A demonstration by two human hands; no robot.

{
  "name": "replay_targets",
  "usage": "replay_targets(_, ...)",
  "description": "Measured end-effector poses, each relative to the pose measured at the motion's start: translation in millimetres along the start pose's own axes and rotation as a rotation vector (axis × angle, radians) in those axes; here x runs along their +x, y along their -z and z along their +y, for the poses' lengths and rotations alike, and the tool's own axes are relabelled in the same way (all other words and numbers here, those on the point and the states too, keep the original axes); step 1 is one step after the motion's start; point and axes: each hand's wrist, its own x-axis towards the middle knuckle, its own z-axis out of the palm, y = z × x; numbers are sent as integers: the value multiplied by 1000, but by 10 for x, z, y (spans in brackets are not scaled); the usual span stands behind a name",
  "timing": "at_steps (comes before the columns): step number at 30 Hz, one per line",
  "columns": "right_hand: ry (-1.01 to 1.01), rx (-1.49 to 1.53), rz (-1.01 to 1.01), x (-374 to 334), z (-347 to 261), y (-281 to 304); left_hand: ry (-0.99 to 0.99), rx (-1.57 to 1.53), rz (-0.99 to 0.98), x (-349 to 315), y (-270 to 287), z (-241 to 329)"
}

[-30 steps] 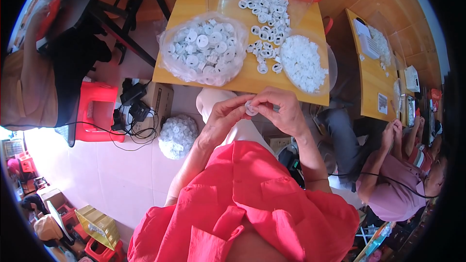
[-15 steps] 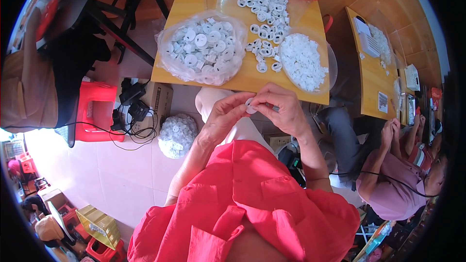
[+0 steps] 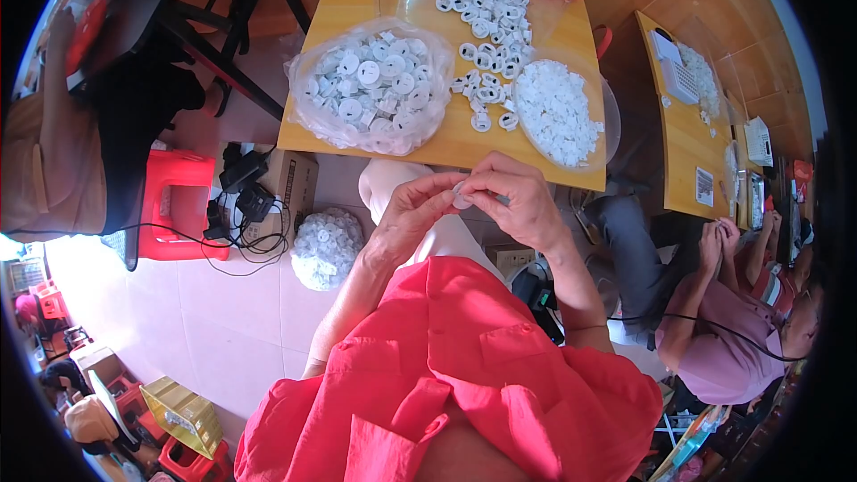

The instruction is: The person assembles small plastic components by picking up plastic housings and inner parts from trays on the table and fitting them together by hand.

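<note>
A small round white plastic part point(image 3: 461, 200) is pinched between my two hands, just off the near edge of the wooden table point(image 3: 446, 155). My left hand point(image 3: 414, 207) grips its left side with thumb and fingers. From the right, my right hand point(image 3: 515, 199) has its fingertips closed on the same part, hiding some of it. Beyond my left hand lies an opened clear plastic bag point(image 3: 303, 98) full of white round parts point(image 3: 369, 72). Ring-shaped white parts with dark slots point(image 3: 486, 58) form a loose heap in the table's middle. Right of them, a shallow round tray point(image 3: 611, 125) holds tiny white pieces point(image 3: 558, 112).
A filled clear bag point(image 3: 327, 248) rests on the floor by a cardboard box point(image 3: 293, 183) with black adapters and cables point(image 3: 254, 203). A red stool point(image 3: 178, 205) stands at left. Co-workers sit at both sides, one in a pink shirt point(image 3: 723, 339) by a second table point(image 3: 683, 161).
The small white part has tilted slightly between my fingertips, and my right fingers have shifted a little on it. Both hands stay in nearly the same place.
</note>
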Motion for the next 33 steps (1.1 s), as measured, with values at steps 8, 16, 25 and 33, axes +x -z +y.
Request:
replay_targets(8,64,-76,145,-49,15,-151,45,-77,48,-7,-11,25)
replay_targets(16,137,-188,310,-123,69,-353,9,12,112,16,-31,13)
replay_targets(25,191,-126,364,-132,71,-413,-32,-13,204,36,-25,-39)
replay_targets(33,-199,117,403,-207,127,-464,-59,-49,215,57,-80,-121)
